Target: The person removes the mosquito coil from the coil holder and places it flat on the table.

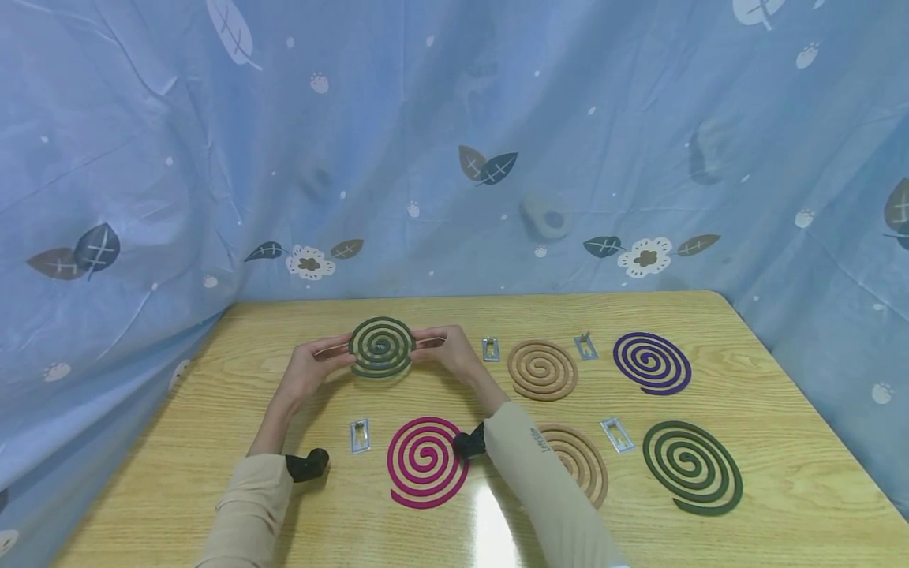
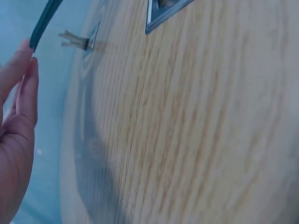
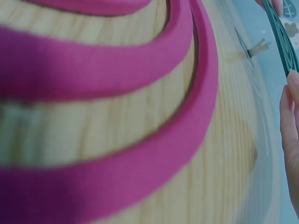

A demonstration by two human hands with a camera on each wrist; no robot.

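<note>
A dark green mosquito coil (image 1: 381,346) is held up off the table near its back left, its flat face towards the head camera. My left hand (image 1: 312,371) pinches its left rim between thumb and fingers, and the right hand (image 1: 449,352) pinches the opposite rim. In the left wrist view only a short piece of the green coil (image 2: 43,23) shows at the fingertips. The right wrist view catches it nearly edge-on as a green strip (image 3: 282,39). A small metal coil stand (image 2: 88,43) with raised prongs is on the table near the held coil.
On the wooden table (image 1: 177,473) lie a pink coil (image 1: 427,455), a tan one (image 1: 541,369), a purple one (image 1: 648,360) and another green one (image 1: 688,463). My right forearm partly covers a second tan coil (image 1: 600,465). Metal stands (image 1: 360,435) sit among them. A blue curtain (image 1: 426,118) hangs behind.
</note>
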